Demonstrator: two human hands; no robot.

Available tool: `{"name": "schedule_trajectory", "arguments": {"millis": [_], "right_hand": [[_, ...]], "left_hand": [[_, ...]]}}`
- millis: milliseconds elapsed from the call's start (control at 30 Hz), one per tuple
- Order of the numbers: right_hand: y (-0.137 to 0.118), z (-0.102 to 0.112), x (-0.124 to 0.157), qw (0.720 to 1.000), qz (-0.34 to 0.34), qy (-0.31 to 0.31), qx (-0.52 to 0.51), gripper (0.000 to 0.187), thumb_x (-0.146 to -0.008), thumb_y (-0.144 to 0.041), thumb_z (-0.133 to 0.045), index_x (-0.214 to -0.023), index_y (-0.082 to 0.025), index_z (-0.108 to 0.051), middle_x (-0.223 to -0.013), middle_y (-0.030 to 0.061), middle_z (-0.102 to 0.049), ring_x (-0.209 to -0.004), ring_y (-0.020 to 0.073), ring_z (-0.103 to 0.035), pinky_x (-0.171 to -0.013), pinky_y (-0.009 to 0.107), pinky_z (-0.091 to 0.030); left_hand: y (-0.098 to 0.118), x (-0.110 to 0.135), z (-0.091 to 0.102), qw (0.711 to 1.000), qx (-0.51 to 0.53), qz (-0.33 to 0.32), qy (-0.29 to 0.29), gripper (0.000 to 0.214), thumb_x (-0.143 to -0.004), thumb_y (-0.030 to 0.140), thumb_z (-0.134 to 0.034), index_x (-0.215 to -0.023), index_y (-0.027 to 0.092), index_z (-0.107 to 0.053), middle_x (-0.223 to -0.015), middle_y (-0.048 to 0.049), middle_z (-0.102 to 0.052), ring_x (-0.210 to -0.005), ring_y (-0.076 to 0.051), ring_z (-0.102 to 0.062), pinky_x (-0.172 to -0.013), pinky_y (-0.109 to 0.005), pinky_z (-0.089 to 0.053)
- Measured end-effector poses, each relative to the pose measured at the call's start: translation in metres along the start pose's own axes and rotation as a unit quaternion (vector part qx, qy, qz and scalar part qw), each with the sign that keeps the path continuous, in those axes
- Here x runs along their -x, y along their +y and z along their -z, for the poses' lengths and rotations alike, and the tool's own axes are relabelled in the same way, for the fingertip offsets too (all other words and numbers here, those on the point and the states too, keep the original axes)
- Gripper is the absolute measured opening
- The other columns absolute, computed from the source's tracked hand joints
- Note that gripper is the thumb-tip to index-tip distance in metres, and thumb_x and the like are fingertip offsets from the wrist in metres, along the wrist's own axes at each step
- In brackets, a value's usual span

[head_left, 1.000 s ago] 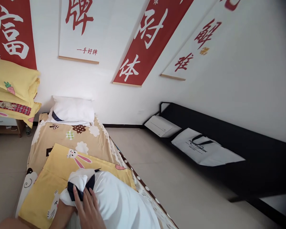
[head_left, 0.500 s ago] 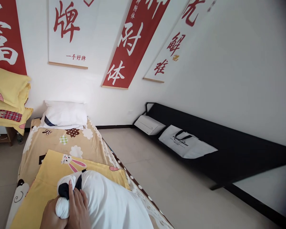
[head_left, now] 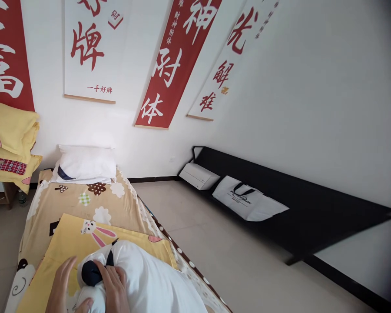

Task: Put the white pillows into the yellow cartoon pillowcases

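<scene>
A plump white pillow with navy trim lies at the near end of the bed, its left end bunched and folded over. My right hand presses on that bunched end, fingers curled over the navy trim. To the left, my left hand is open, fingers stretched upward away from the fabric, thumb close against the white cloth. Under the pillow spreads a flat yellow cloth printed with a rabbit and a carrot. What lies beneath the pillow is hidden.
Another white pillow rests at the far end of the bed. Yellow pillows are stacked at left on a cabinet. Along the right wall, a black folding cot bears a white box and a white bag.
My left hand has loosened from the pillow's bunched end and opened, its fingers lifting to the left. The right hand stays on the fabric. The view has tilted up slightly.
</scene>
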State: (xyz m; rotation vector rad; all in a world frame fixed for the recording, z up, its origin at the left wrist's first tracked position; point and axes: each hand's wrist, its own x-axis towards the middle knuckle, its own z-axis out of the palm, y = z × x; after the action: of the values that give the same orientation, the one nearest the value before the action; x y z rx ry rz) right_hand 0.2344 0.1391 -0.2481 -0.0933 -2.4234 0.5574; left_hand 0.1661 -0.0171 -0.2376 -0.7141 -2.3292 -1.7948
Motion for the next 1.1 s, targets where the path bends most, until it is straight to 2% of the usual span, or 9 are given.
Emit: {"name": "schedule_trajectory", "arguments": {"millis": [67,167,300,567,800,900,967,1033,1100], "right_hand": [[0.0,-0.006,0.003,1.0,0.001,0.011,0.016,0.052,-0.083,-0.035,-0.052,-0.134,-0.024,-0.05,-0.091,0.0051,-0.067,-0.084,0.025,-0.065,-0.086,0.04,-0.045],[-0.001,-0.011,0.005,0.999,-0.001,0.025,0.039,0.047,-0.079,-0.029,-0.052,-0.127,-0.024,-0.054,-0.088,0.004,-0.067,-0.082,0.0246,-0.065,-0.086,0.041,-0.046],[-0.007,-0.009,0.001,0.999,-0.005,0.034,0.033,0.042,-0.077,-0.024,-0.052,-0.118,-0.025,-0.057,-0.087,0.0031,-0.066,-0.081,0.0238,-0.064,-0.085,0.041,-0.045],[-0.012,-0.004,-0.002,0.999,-0.016,0.04,0.015,0.042,-0.078,-0.015,-0.047,-0.118,-0.027,-0.055,-0.091,0.0015,-0.068,-0.084,0.0222,-0.065,-0.087,0.04,-0.043],[-0.026,0.012,-0.008,0.998,-0.037,0.01,-0.041,0.043,-0.077,-0.017,-0.052,-0.119,-0.028,-0.054,-0.092,0.0008,-0.068,-0.085,0.0214,-0.064,-0.088,0.038,-0.041],[-0.031,0.03,-0.017,0.997,-0.039,-0.034,-0.06,0.045,-0.07,-0.024,-0.061,-0.115,-0.026,-0.056,-0.093,0.0015,-0.068,-0.083,0.0225,-0.064,-0.084,0.038,-0.042],[-0.025,0.054,-0.024,0.996,-0.047,-0.04,-0.069,0.046,-0.068,-0.026,-0.064,-0.114,-0.025,-0.058,-0.095,0.003,-0.069,-0.084,0.0234,-0.064,-0.082,0.037,-0.045],[-0.009,0.092,-0.029,0.995,-0.062,-0.006,-0.081,0.042,-0.073,-0.028,-0.063,-0.115,-0.026,-0.06,-0.1,0.0051,-0.071,-0.09,0.0246,-0.065,-0.083,0.037,-0.048],[0.016,0.147,-0.028,0.992,-0.084,0.041,-0.085,0.037,-0.081,-0.036,-0.06,-0.117,-0.027,-0.062,-0.108,0.0071,-0.071,-0.101,0.0265,-0.065,-0.087,0.039,-0.05]], "left_hand": [[-0.005,0.001,-0.009,1.0,0.022,-0.01,-0.009,0.072,-0.078,0.056,-0.06,-0.138,0.019,-0.051,-0.142,-0.0155,-0.054,-0.133,-0.034,-0.049,-0.106,-0.043,-0.046],[-0.013,0.009,-0.028,0.998,0.049,0.017,-0.034,0.057,-0.086,0.05,-0.048,-0.132,0.016,-0.055,-0.134,-0.0164,-0.059,-0.127,-0.031,-0.055,-0.103,-0.039,-0.049],[-0.018,0.016,-0.046,0.998,0.04,0.046,0.033,0.04,-0.09,0.038,-0.043,-0.12,0.015,-0.056,-0.123,-0.0166,-0.064,-0.118,-0.027,-0.061,-0.099,-0.036,-0.051],[-0.014,0.011,-0.042,0.998,0.02,0.035,0.042,0.035,-0.087,0.041,-0.05,-0.112,0.019,-0.06,-0.112,-0.0132,-0.068,-0.107,-0.026,-0.065,-0.091,-0.032,-0.053],[0.002,0.013,-0.05,0.993,0.044,0.0,0.108,0.038,-0.09,0.05,-0.048,-0.109,0.02,-0.061,-0.109,-0.0104,-0.069,-0.102,-0.026,-0.065,-0.086,-0.035,-0.055],[0.009,0.014,-0.046,0.993,0.081,0.019,0.08,0.045,-0.092,0.055,-0.042,-0.116,0.021,-0.06,-0.115,-0.0105,-0.068,-0.106,-0.025,-0.064,-0.088,-0.035,-0.054],[0.01,0.014,-0.036,0.992,0.097,0.056,0.056,0.051,-0.094,0.057,-0.037,-0.122,0.02,-0.057,-0.119,-0.0112,-0.066,-0.105,-0.024,-0.065,-0.086,-0.035,-0.055],[0.004,0.011,-0.022,0.99,0.094,0.095,0.042,0.053,-0.094,0.057,-0.037,-0.127,0.02,-0.055,-0.121,-0.0116,-0.066,-0.103,-0.024,-0.065,-0.086,-0.034,-0.055],[-0.011,0.005,-0.007,0.99,0.069,0.122,0.013,0.054,-0.09,0.059,-0.044,-0.125,0.02,-0.056,-0.122,-0.0124,-0.065,-0.105,-0.025,-0.064,-0.082,-0.034,-0.055]]}}
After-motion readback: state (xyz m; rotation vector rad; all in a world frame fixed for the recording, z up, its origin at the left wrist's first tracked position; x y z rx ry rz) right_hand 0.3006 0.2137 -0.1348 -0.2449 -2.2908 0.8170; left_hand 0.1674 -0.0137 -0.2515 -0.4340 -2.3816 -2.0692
